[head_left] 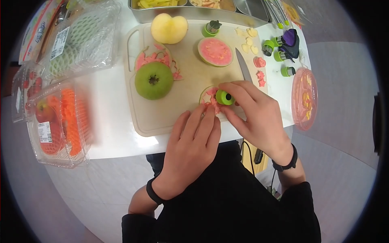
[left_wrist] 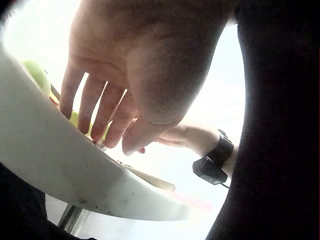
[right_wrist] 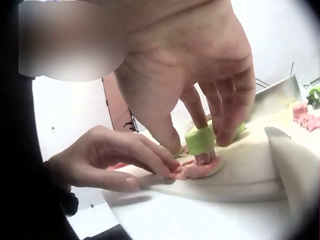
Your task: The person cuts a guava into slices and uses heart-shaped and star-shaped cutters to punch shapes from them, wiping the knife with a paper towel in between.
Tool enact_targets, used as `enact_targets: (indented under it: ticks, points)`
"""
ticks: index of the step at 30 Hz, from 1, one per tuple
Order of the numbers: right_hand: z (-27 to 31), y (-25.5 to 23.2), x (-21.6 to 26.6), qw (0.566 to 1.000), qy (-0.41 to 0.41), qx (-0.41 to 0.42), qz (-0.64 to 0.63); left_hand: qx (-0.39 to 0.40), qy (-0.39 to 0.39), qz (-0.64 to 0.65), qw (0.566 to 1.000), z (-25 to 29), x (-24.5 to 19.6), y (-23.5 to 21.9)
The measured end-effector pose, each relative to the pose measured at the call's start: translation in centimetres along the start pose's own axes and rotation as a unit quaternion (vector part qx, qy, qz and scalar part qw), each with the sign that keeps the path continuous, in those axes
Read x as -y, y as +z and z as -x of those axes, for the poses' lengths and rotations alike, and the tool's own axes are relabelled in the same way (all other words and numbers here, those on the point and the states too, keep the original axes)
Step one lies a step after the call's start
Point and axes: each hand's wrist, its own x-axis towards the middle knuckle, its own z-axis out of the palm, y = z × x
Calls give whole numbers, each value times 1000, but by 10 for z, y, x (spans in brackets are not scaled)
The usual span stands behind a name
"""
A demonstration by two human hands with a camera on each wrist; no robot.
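On the cutting board (head_left: 150,117), a thin pink guava slice (head_left: 206,95) with cut-out gaps lies near the front edge. A small green-topped cutter (head_left: 224,97) stands upright on it, its metal end against the pink flesh in the right wrist view. My right hand (head_left: 259,115) pinches the cutter's green top between thumb and fingers. With fingers extended, my left hand (head_left: 192,141) touches the slice's near left side with its fingertips. A knife (head_left: 242,65) lies just beyond the right hand, beside a pink-faced guava half (head_left: 215,52).
A green guava piece (head_left: 154,81), slice scraps (head_left: 142,60) and a pale fruit half (head_left: 169,28) occupy the board's left. Small cut-outs (head_left: 260,77), more cutters (head_left: 279,56) and a pink dish (head_left: 304,99) line the right. Clear plastic boxes (head_left: 60,121) sit left; a metal tray (head_left: 194,15) stands behind.
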Motion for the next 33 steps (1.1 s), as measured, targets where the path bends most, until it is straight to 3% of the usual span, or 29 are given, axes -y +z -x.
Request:
enact_targets:
  ticks: [7,10,12,17,20,23,25,27,30,33]
  points:
    - [2,-9,1,998,14,-9,-53,10,-4,-21,1000,-2,-1,3]
    - [1,-16,-1,997,-20,-46,-65,20,-9,-18,1000,-4,-2,1]
    - [2,-17,-1,987,48,-69,-135,26,-12,-15,999,-4,-3,0]
    - [12,-14,-7,898,230,-49,-373,25,-12,-3,1000,-4,-1,0]
    - [13,-5,-10,879,234,-83,-407,24,-18,23,999,-6,3,-2]
    - [14,-3,-20,840,214,-64,-494,17,-37,52,998,-10,5,-5]
    - [14,-6,-35,926,148,1,-348,10,-59,62,996,-14,6,-7]
    - [12,-5,-34,967,115,22,-226,6,-89,62,994,-18,6,-8]
    - [1,10,-4,988,138,-13,-72,9,-125,73,989,-25,3,-9]
    - [2,18,-2,990,139,-14,-4,7,-134,81,988,-28,0,-8]
